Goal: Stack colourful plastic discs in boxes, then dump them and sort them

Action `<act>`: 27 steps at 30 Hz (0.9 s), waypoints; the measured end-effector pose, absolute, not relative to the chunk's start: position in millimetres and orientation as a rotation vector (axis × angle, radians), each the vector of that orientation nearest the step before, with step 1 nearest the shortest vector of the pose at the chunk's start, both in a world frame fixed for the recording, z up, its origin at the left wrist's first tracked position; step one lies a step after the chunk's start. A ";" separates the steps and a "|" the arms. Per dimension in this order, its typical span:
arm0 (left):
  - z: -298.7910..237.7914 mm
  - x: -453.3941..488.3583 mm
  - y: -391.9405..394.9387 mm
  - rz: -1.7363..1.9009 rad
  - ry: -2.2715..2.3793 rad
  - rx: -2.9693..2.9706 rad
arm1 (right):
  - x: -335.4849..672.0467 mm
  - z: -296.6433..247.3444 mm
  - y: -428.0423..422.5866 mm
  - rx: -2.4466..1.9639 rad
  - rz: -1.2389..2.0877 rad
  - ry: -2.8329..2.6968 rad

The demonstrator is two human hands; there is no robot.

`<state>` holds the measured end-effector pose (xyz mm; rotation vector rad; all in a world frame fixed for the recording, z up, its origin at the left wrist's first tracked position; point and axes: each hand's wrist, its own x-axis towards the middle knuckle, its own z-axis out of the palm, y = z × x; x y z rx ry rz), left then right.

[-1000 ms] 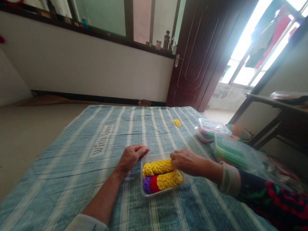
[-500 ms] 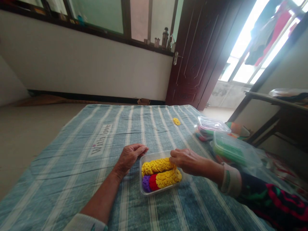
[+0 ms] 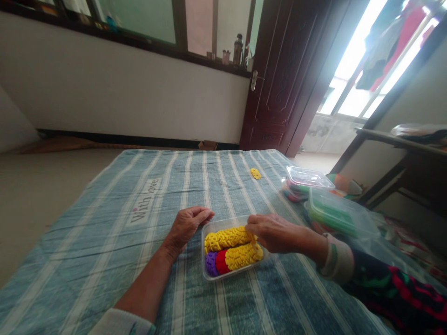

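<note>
From my end of the feed, the clear container [image 3: 213, 278] sits just below the centre of the frame on the striped cloth [image 3: 104, 242], with the upper row of yellow pieces [image 3: 226, 238] lying along its far side and the lower row [image 3: 240, 258], purple, red, then yellow, along its near side. I see the right hand [image 3: 274, 232] over the container's upper right corner, fingers drawn together in a pinch at the rows' right end; its fingertips are hidden, so I can't tell whether it grips a yellow piece. The left hand [image 3: 186, 225] is loosely curled by the upper left corner, thumb against forefinger, with nothing visible in it; I can't tell whether it touches the rim. I'd judge the step in hand to be handling pieces at that right end. The next move, I'd say, calls for a light pinch that leaves the neighbouring pieces undisturbed.
</note>
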<state>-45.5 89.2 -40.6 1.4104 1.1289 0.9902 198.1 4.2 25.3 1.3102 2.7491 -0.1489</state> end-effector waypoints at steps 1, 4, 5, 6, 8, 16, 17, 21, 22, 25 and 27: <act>-40.5 -45.4 89.1 0.990 1.128 1.409 | 198.0 26.0 3.7 1.325 -0.183 2.744; -39.6 -45.1 88.4 0.993 1.133 1.406 | 197.4 26.5 3.3 1.359 -0.248 2.720; -39.2 -44.9 88.2 0.995 1.138 1.407 | 197.1 26.1 3.5 1.366 -0.249 2.713; -38.9 -44.7 88.0 0.995 1.142 1.408 | 196.8 25.4 3.7 1.372 -0.241 2.707; -38.5 -44.4 87.9 0.993 1.145 1.403 | 196.3 23.5 4.3 1.379 -0.223 2.703; -37.3 -43.9 86.0 0.978 1.169 1.419 | 195.1 15.9 0.5 1.410 -0.127 2.748; -36.8 -43.7 85.3 0.977 1.177 1.427 | 195.1 14.8 -0.2 1.418 -0.113 2.752; -34.3 -43.0 83.7 1.003 1.200 1.420 | 195.8 10.2 -1.0 1.440 -0.067 2.760; -33.7 -43.0 83.8 1.015 1.212 1.416 | 196.0 9.2 -0.8 1.448 -0.052 2.763; -31.3 -44.1 84.9 1.053 1.251 1.402 | 196.3 6.8 0.1 1.462 -0.006 2.773; -28.0 -45.0 85.6 1.114 1.269 1.403 | 196.2 6.0 0.9 1.466 0.006 2.776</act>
